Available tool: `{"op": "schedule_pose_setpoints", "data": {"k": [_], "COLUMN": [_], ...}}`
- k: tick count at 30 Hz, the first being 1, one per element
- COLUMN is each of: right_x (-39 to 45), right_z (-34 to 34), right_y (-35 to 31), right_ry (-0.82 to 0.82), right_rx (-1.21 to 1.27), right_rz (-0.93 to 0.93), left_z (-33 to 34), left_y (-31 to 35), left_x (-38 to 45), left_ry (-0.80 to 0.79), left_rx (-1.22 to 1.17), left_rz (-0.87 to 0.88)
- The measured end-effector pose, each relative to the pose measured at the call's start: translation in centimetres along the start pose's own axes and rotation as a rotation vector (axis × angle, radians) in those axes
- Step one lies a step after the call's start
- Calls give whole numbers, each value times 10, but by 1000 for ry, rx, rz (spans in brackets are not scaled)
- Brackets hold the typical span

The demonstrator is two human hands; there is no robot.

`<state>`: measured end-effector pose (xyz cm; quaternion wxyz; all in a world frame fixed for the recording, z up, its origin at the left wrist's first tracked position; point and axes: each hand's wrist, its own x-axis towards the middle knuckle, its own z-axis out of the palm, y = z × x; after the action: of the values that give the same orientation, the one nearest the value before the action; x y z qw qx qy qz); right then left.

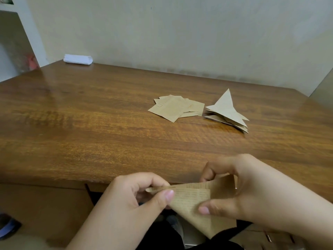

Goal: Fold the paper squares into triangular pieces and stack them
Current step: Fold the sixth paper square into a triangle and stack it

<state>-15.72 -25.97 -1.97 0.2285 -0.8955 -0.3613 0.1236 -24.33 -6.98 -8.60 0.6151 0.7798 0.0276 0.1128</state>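
paper in hand: a brown paper square (pixel 193 199), partly folded with faint printed lines on it, held in the air just off the near edge of the tabletop, over the person's lap

left hand: the left hand (pixel 133 193) pinches the paper's left corner between thumb and forefinger, other fingers curled in behind

right hand: the right hand (pixel 239 192) grips the right side, thumb pressed on the front face, fingers curled round the back, so the sheet sits right between both hands

unfolded squares: a loose pile of flat paper squares (pixel 175 108) lies toward the far right part of the tabletop, fanned out and overlapping

finished ones: a stack of folded triangles (pixel 228 112) sits just beside that pile on its right, points sticking out in different directions, well apart from the hands

tabletop: dark glossy wooden table (pixel 90 123) with strong grain, a bit of glare on the far left

far left corner: a white folded cloth or packet (pixel 78 59), can't tell which

room: plain off-white wall (pixel 180 33) right behind the far edge, a white shelf unit (pixel 10 18) at the left
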Motion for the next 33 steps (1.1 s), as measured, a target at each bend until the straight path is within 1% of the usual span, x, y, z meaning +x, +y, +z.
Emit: {"op": "schedule_pose_setpoints", "data": {"k": [3,7,9,12,23,28,33], "right_x": [1,0,-1,-2,-6,-6,-6], "right_z": [2,10,13,15,13,16,18], "right_y": [0,4,5,6,8,9,9], "right_ry": [-5,21,35,47,67,118,178], "right_rx": [171,354,400,420,465,472,575], "right_rz": [67,113,115,113,81,42,88], "left_z": [-1,6,11,15,19,18,20], "left_y": [2,-2,-2,-2,1,3,6], "left_x": [5,7,7,6,6,6,7], "left_ry": [0,92,128,139,219,193,182], "left_rx": [-174,-447,-526,-608,-614,-628,-668], "left_rz": [-31,-155,-198,-230,-245,-244,-228]}}
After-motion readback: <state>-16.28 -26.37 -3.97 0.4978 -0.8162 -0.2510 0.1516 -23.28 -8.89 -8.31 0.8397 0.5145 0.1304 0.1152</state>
